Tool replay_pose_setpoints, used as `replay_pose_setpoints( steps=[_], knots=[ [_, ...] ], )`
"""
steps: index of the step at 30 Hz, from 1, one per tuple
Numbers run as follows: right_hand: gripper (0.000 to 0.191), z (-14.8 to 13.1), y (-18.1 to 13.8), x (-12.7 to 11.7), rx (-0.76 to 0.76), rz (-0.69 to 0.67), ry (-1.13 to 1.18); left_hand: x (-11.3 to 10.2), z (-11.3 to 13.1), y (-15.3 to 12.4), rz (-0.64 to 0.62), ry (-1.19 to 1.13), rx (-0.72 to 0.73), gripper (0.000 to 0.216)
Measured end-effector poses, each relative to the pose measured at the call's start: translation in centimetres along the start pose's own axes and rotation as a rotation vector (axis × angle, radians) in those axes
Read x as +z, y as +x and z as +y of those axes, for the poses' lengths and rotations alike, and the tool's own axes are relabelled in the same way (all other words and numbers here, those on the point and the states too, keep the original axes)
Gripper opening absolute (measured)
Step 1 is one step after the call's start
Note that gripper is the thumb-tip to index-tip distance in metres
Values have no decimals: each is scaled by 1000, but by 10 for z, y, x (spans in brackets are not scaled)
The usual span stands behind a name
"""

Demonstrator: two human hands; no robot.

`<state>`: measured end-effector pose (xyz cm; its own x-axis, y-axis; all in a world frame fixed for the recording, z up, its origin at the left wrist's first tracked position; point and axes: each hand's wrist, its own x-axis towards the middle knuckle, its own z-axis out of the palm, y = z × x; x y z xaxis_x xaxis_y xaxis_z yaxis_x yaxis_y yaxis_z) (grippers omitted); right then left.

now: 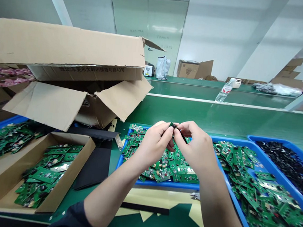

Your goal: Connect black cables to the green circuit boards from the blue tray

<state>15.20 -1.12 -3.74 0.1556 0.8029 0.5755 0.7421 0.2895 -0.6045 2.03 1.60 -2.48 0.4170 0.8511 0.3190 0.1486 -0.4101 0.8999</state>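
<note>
My left hand (pixel 156 139) pinches a small green circuit board (pixel 172 124) whose corner shows above the fingertips. Right against it, my right hand (pixel 194 143) is closed on a small black part (pixel 182 133), mostly hidden by the fingers. The two hands' fingertips meet, so whether the part and the board are joined I cannot tell. Beneath both hands lies a blue tray (pixel 158 183) heaped with loose green circuit boards (pixel 162 166).
At right stand a blue tray (pixel 241 211) of circuit boards and another (pixel 295 148) of small black parts. An open carton (pixel 66 187) of boards sits at left, below stacked cardboard boxes (pixel 67 46). Pliers (pixel 195 195) lie near the front; a water bottle (pixel 224 90) stands behind.
</note>
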Motion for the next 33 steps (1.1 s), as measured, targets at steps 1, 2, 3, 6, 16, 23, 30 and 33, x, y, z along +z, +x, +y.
replay_pose_setpoints(
  steps=[1, 2, 3, 6, 16, 23, 30, 33],
  knots=[
    [13, 0, 0, 0, 11, 2, 23, 0, 0, 0, 3, -6, -2, 31],
    [13, 1, 0, 0, 20, -1, 51, 0, 0, 0, 8, -13, -2, 31],
    [13, 1, 0, -1, 28, -10, 84, 0, 1, -1, 12, -23, -3, 30],
    [13, 2, 0, -4, 50, -42, 183, 0, 2, -1, 15, -77, -22, 28],
    [13, -1, -1, -9, -12, 34, 181, 0, 3, -1, -28, -330, -101, 30],
    [22, -5, -7, -4, -143, 43, 119, -1, 0, 0, -52, -482, -124, 25],
    [43, 1, -3, -7, -196, 108, 128, -5, 2, -1, -65, -532, -182, 32],
    [15, 4, 2, -10, -246, 111, 130, -6, 2, -1, -68, -546, -185, 30]
  ],
)
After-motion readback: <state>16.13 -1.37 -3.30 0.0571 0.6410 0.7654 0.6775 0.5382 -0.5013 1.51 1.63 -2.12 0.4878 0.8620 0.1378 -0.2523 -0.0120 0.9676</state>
